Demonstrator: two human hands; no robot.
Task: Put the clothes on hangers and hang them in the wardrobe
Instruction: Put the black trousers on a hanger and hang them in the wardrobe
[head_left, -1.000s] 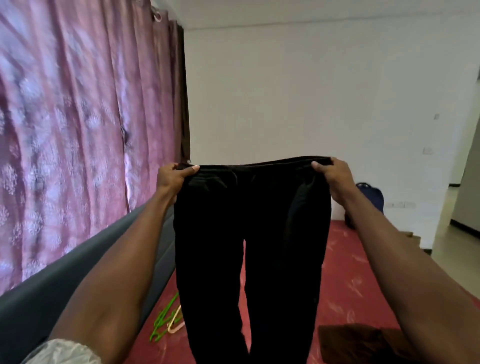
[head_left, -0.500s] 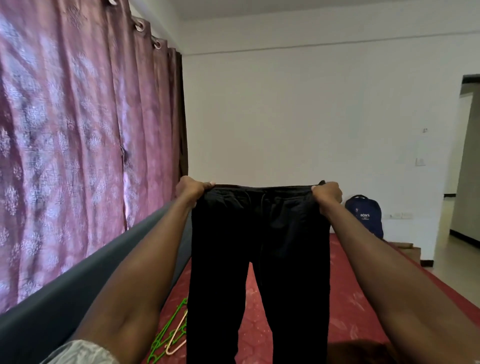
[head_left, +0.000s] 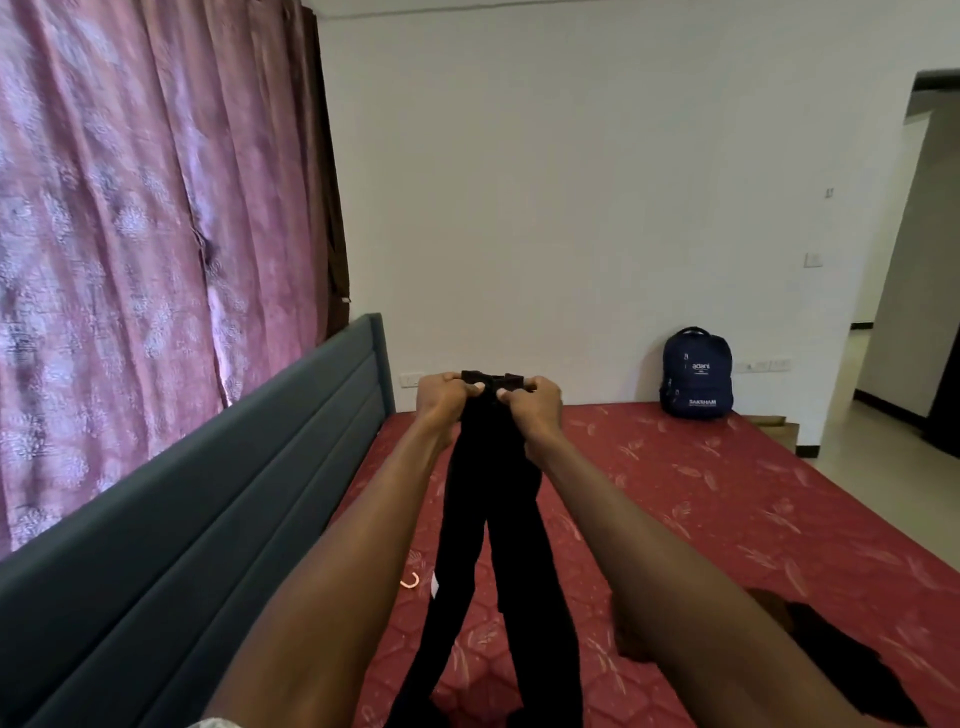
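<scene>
Above the red mattress (head_left: 701, 499), your left hand (head_left: 441, 397) and right hand (head_left: 532, 402) pinch the black trousers' (head_left: 493, 493) waistband together, folded lengthwise, with no hanger on them yet.

trousers (head_left: 498, 519) black | mattress (head_left: 727, 493) red, feather-patterned | curtain (head_left: 130, 234) pink, floral | backpack (head_left: 697, 373) navy

Only readable text is on the navy backpack (head_left: 697, 372) against the far wall: "adani" in white across the upper front pocket, and a lower white line that looks like "SAKSHAM", blurry. Smaller print under each is illegible.
</scene>
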